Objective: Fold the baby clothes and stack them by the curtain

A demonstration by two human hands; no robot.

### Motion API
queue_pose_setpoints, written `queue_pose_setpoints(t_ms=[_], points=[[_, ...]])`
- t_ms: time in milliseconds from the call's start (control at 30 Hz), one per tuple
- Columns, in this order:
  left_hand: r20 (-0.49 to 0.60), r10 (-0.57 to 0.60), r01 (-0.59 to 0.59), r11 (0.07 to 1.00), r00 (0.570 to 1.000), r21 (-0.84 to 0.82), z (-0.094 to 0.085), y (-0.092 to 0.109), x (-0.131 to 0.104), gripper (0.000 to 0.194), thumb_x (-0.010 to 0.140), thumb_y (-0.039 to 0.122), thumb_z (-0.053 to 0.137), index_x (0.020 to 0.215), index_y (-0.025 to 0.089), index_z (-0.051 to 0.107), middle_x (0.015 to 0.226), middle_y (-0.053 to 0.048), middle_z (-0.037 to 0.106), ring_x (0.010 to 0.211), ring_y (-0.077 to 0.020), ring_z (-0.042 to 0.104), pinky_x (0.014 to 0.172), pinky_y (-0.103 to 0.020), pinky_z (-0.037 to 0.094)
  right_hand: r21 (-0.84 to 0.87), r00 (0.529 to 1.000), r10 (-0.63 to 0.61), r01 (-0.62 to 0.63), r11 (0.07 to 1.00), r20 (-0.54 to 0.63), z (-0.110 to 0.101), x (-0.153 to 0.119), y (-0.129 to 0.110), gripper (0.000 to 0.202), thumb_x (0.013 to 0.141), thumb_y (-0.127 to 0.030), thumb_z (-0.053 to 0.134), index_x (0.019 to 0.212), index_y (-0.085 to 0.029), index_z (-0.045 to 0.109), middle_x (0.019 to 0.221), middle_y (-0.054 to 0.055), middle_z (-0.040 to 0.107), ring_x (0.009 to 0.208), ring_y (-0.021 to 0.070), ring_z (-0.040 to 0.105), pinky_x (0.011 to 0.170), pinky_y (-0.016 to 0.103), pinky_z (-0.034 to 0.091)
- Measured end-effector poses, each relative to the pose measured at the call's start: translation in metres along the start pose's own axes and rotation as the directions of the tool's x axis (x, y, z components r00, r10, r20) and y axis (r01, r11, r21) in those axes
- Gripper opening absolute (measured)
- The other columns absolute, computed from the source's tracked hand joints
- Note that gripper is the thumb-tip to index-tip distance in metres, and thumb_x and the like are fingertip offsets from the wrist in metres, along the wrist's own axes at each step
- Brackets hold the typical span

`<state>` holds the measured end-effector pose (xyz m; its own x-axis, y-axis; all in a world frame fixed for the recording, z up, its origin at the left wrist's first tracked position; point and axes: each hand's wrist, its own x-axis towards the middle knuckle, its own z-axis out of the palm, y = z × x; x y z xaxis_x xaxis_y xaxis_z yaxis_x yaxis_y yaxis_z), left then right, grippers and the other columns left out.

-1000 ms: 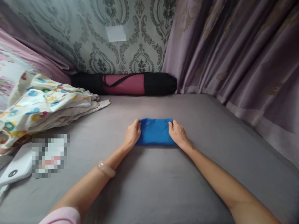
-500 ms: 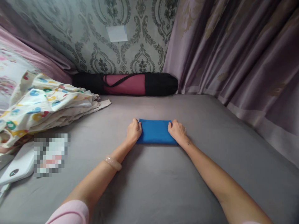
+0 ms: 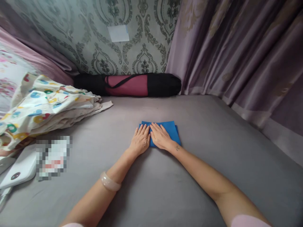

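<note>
A folded blue cloth (image 3: 169, 128) lies flat on the grey bed sheet (image 3: 151, 183), its layers slightly offset at the right edge. My left hand (image 3: 141, 138) rests palm down on the cloth's left part, fingers stretched out and pointing away from me. Beside it my right hand (image 3: 159, 135) lies flat on the middle of the cloth, also with straight fingers. The two hands nearly touch and hide much of the cloth's left half. A pale bangle (image 3: 110, 183) sits on my left forearm.
A long black and maroon bag (image 3: 127, 85) lies along the patterned wall (image 3: 142, 47). At left are a heap of printed fabric (image 3: 47, 104), a white device with a cable (image 3: 22, 164) and a blurred-out item (image 3: 54, 157). Purple curtains (image 3: 213, 47) hang at right.
Both hands have let go of the cloth's side edges and now lie flat on top of it. The right hand has moved left to the middle, close to the left hand.
</note>
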<state>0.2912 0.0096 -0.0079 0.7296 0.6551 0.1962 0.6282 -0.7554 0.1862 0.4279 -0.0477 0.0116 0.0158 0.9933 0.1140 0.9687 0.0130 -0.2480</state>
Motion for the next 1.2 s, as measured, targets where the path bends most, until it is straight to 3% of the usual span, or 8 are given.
queue_pose_setpoints(t_ms=[133,333,567,800,900,1000,1100,1200], points=[[-0.013,-0.027,0.028,0.999,1.0,0.028,0.007,-0.004,-0.003,0.054,0.099,0.036,0.026,0.143,0.007,0.038,0.15,-0.019,0.038,0.14,-0.0301,0.033,0.114,-0.048,0.028,0.019,0.999,0.028,-0.028,0.999,-0.015,0.007,-0.003,0.003,0.056,0.098,-0.031,0.025,0.146,-0.006,0.037,0.154,0.013,0.033,0.143,0.0232,0.027,0.118,0.041,0.016],[0.038,-0.075,0.073,0.995,0.996,0.066,0.001,0.001,-0.005,0.058,0.099,0.037,0.027,0.144,0.002,0.037,0.152,-0.021,0.033,0.142,-0.0305,0.029,0.115,-0.047,0.027,-0.02,0.977,0.193,-0.196,0.98,-0.092,0.006,-0.009,0.013,0.06,0.099,-0.036,0.022,0.143,0.001,0.04,0.151,0.018,0.037,0.142,0.0259,0.028,0.118,0.04,0.013],[0.087,-0.119,0.11,0.989,0.989,0.097,-0.004,0.005,-0.006,0.059,0.099,0.037,0.026,0.146,0.003,0.034,0.154,-0.018,0.029,0.144,-0.028,0.026,0.117,-0.041,0.024,-0.037,0.967,0.227,-0.233,0.972,-0.113,0.0,-0.016,0.026,0.059,0.099,-0.034,0.02,0.146,-0.003,0.036,0.155,0.014,0.031,0.145,0.024,0.022,0.118,0.041,0.012],[0.096,-0.13,0.135,0.99,0.987,-0.05,-0.002,0.0,-0.004,0.057,0.098,0.035,0.029,0.146,0.004,0.035,0.155,-0.018,0.028,0.144,-0.0291,0.024,0.117,-0.043,0.024,-0.016,0.942,0.334,-0.335,0.942,-0.028,-0.014,-0.031,0.072,0.06,0.098,-0.034,0.018,0.147,-0.004,0.034,0.153,0.014,0.034,0.142,0.0253,0.028,0.117,0.041,0.021],[0.057,-0.135,0.143,0.972,0.989,-0.188,0.0,-0.004,-0.003,0.054,0.097,0.034,0.03,0.143,0.007,0.038,0.153,-0.018,0.031,0.143,-0.0286,0.026,0.117,-0.045,0.025,-0.048,0.923,0.373,-0.378,0.924,-0.097,-0.026,-0.033,0.08,0.06,0.098,-0.034,0.018,0.146,-0.002,0.036,0.152,0.017,0.034,0.143,0.0268,0.026,0.117,0.044,0.021],[-0.049,-0.154,0.133,0.945,0.987,-0.299,0.0,-0.006,-0.004,0.051,0.097,0.033,0.03,0.141,0.009,0.04,0.152,-0.017,0.035,0.143,-0.0272,0.028,0.117,-0.046,0.025,-0.072,0.942,0.276,-0.294,0.953,-0.19,-0.027,-0.03,0.069,0.061,0.098,-0.036,0.017,0.147,-0.003,0.032,0.156,0.015,0.028,0.146,0.0257,0.019,0.118,0.044,0.018],[-0.119,-0.18,0.127,0.924,0.976,-0.361,0.0,-0.01,-0.007,0.048,0.096,0.03,0.031,0.137,0.009,0.044,0.148,-0.018,0.041,0.141,-0.028,0.032,0.116,-0.047,0.027,-0.078,0.98,0.171,-0.18,0.981,-0.105,-0.015,-0.027,0.056,0.063,0.098,-0.038,0.018,0.148,-0.002,0.032,0.156,0.015,0.028,0.145,0.025,0.021,0.118,0.041,0.018],[-0.159,-0.234,0.146,0.89,0.959,-0.432,-0.003,-0.014,-0.007,0.043,0.095,0.026,0.034,0.131,0.009,0.049,0.143,-0.019,0.047,0.138,-0.0279,0.039,0.114,-0.047,0.031,-0.094,0.987,0.156,-0.159,0.983,-0.036,-0.003,-0.028,0.054,0.063,0.098,-0.039,0.019,0.147,-0.002,0.033,0.155,0.015,0.028,0.144,0.0258,0.023,0.118,0.041,0.017]])
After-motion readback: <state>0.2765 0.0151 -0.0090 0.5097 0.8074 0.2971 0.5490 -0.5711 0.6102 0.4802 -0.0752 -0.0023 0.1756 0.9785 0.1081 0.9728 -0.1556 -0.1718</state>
